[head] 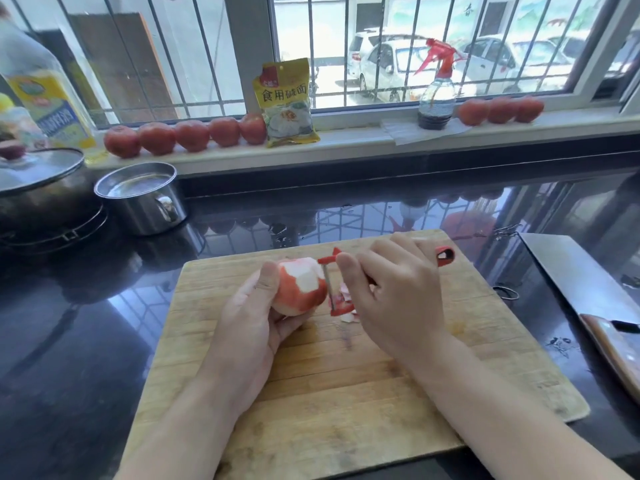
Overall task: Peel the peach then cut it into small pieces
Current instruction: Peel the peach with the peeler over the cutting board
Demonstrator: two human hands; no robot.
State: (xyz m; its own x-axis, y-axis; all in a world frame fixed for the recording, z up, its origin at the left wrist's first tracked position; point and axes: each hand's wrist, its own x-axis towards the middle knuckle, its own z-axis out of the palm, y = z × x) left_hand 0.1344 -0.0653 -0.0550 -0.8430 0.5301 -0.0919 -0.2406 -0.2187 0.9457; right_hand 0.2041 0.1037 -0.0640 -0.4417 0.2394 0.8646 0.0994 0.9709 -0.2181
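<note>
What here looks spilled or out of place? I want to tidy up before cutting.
Only small things: water droplets on the counter beside the cleaver, and peel scraps on the cutting board under the peeler.

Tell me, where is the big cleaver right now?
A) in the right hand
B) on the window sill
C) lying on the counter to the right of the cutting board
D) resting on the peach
C: the cleaver lies on the dark counter to the right of the cutting board, while the right hand holds a red peeler against the peach.
</note>
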